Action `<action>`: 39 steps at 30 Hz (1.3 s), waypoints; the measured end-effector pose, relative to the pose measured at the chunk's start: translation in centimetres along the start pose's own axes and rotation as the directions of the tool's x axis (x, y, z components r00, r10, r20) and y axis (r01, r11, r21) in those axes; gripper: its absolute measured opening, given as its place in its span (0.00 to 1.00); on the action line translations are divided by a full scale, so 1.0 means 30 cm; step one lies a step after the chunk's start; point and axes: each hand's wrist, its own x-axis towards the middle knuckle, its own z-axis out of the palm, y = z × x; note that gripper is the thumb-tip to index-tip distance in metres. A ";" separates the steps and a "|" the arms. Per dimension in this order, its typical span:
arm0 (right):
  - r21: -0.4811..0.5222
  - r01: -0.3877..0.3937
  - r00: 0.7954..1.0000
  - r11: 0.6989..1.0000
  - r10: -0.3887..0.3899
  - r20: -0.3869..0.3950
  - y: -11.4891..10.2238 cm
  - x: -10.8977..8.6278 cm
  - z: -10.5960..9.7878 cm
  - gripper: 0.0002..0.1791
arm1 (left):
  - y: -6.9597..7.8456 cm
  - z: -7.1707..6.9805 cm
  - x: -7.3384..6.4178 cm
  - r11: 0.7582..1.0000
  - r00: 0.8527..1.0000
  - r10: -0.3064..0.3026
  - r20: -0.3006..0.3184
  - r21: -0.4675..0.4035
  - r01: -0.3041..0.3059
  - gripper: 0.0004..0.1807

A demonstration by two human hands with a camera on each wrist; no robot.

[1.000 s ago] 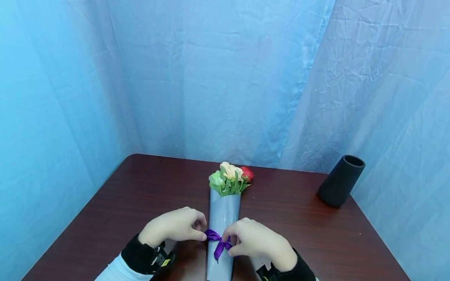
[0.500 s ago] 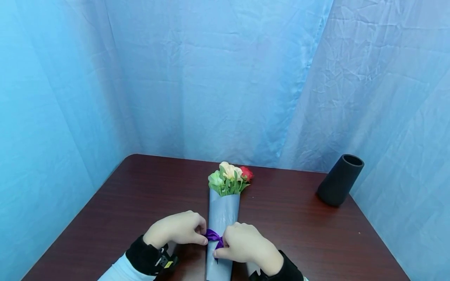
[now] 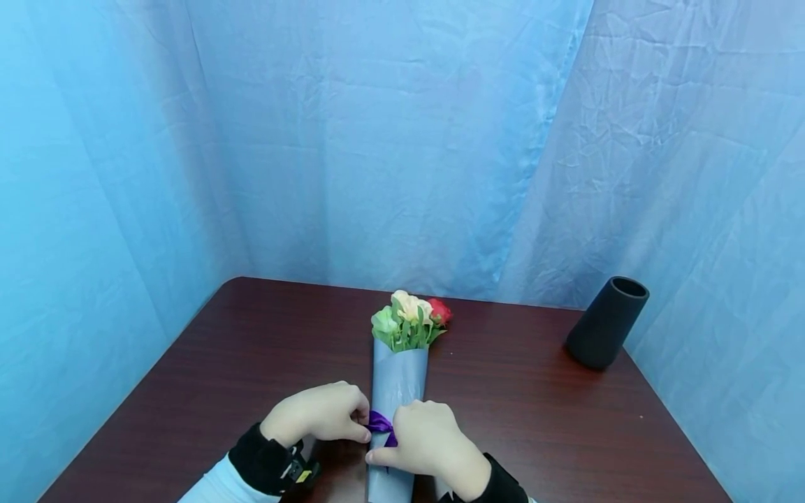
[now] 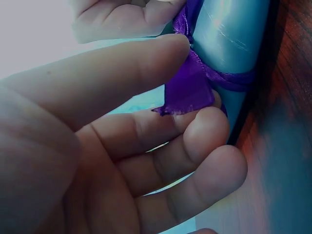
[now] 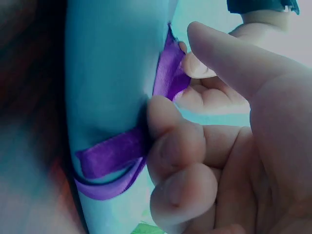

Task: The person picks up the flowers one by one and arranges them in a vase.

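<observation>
A bouquet wrapped in blue-grey paper lies on the table, its cream, green and red flowers toward the far edge. Around the wrap runs a purple ribbon tied in a bow. On its left side my left hand pinches the ribbon; in the left wrist view a cut ribbon end hangs by the thumb and forefinger. My right hand covers the bow's right part. In the right wrist view its bent fingertips touch the ribbon, while the thumb stands apart from them.
A black vase stands at the table's right rear. Blue curtains enclose the dark brown table at the back and sides.
My right hand has shifted left and slightly down across the bow, its thumb moving away from the fingers and hiding the right loop and tail. The left hand keeps its pinch, lowering slightly.
</observation>
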 end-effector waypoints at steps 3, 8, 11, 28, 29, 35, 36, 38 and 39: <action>-0.022 -0.010 1.000 1.000 0.010 0.003 -0.011 -0.003 0.003 0.38 | -0.002 0.003 0.000 1.000 1.000 -0.004 -0.003 0.010 0.004 0.15; -0.063 -0.018 1.000 0.998 0.018 -0.002 -0.025 -0.004 0.002 0.35 | -0.005 0.008 0.004 1.000 1.000 -0.012 0.005 0.012 0.012 0.14; -0.085 -0.023 1.000 0.996 0.023 -0.001 -0.027 -0.001 0.006 0.33 | -0.006 0.010 0.004 1.000 1.000 -0.020 0.007 0.015 0.020 0.14; -0.143 -0.059 0.998 0.988 0.060 0.002 -0.034 0.009 0.019 0.33 | -0.001 0.018 0.005 0.998 1.000 -0.030 -0.001 0.051 0.030 0.11; -0.148 -0.059 0.998 0.987 0.060 0.002 -0.034 0.009 0.019 0.32 | -0.001 0.018 0.005 0.998 1.000 -0.030 -0.001 0.052 0.030 0.11; -0.127 -0.017 1.000 0.992 0.017 0.002 -0.028 0.006 0.022 0.27 | 0.000 0.016 0.006 0.998 1.000 -0.027 0.001 0.053 0.027 0.12; -0.122 -0.005 1.000 0.993 0.005 0.004 -0.026 0.005 0.022 0.27 | -0.001 0.017 0.007 0.998 1.000 -0.026 0.001 0.052 0.026 0.12; -0.113 0.015 1.000 0.993 -0.014 0.017 -0.023 0.004 0.020 0.27 | -0.002 0.018 0.008 0.998 1.000 -0.026 0.001 0.054 0.026 0.12; -0.106 0.025 0.999 0.994 -0.022 0.025 -0.022 0.003 0.018 0.28 | -0.003 0.019 0.009 0.998 1.000 -0.025 0.002 0.056 0.025 0.12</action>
